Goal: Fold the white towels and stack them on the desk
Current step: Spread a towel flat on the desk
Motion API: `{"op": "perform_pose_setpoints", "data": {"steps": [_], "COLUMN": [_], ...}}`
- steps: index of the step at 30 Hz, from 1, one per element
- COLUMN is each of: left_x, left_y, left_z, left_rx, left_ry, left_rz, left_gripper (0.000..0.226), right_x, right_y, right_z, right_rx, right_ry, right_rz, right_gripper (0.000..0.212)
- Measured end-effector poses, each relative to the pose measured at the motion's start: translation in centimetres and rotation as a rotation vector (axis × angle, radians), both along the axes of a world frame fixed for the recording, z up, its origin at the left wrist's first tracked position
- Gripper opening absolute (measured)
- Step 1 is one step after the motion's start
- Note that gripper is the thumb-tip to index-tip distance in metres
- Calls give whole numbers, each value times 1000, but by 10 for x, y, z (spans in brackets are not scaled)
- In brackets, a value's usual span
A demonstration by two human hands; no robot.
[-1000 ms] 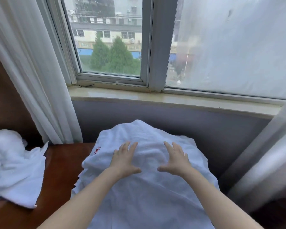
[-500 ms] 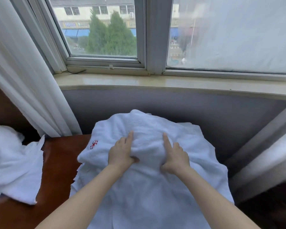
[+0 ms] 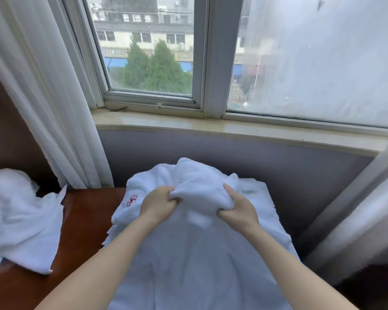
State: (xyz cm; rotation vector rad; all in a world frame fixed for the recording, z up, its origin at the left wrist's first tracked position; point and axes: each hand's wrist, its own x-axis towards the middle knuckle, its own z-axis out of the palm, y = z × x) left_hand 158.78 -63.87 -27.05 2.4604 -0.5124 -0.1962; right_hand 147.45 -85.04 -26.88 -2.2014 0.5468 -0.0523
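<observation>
Item: white towel (image 3: 199,265), lying on the right part of the desk (image 3: 83,231), directly in front of you
- Axis: the long side runs near to far, from the bottom edge of the view towards the grey wall under the window sill (image 3: 211,126). The far end points at that wall.
- Look: thick white terry, wrinkled, with a small red embroidered emblem (image 3: 132,200) near the far left corner. The far middle is gathered into a raised bunch between your hands.
- Your left hand (image 3: 158,205): fingers curled, gripping the left side of the bunch.
- Your right hand (image 3: 238,209): fingers and thumb curled into the right side of the bunch.

Item: second white towel (image 3: 20,220), a crumpled heap on the left of the desk, well apart from the first

Hidden or unclear:
- The near end of the first towel is cut off by the bottom edge, and your forearms cover part of it.
- Your fingertips are buried in the cloth.
- Layered cloth edges show under its left side; you cannot tell whether these are further towels.
- The second towel is cut off at the left edge
</observation>
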Motion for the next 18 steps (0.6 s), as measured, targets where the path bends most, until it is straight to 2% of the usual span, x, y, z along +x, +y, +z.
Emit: {"op": "perform_pose_setpoints", "data": {"steps": [3, 7, 10, 14, 18], "left_x": [-3, -13, -20, -28, -32], "left_y": [20, 45, 68, 112, 169], "left_z": [23, 60, 85, 110, 128], "left_rx": [-228, -575, -823, -973, -1035], "left_ry": [80, 116, 121, 111, 59], "left_rz": [47, 108, 123, 183, 277], "left_gripper": [27, 32, 34, 28, 26], "right_x": [-1, 7, 15, 26, 40], "right_y": [16, 51, 81, 123, 177], "right_z": [29, 67, 94, 120, 134], "right_rx": [136, 319, 441, 538, 602], "right_ry": [-147, -378, -452, -451, -428], "right_rz": [3, 56, 64, 136, 254], "right_gripper": [78, 59, 55, 53, 56]}}
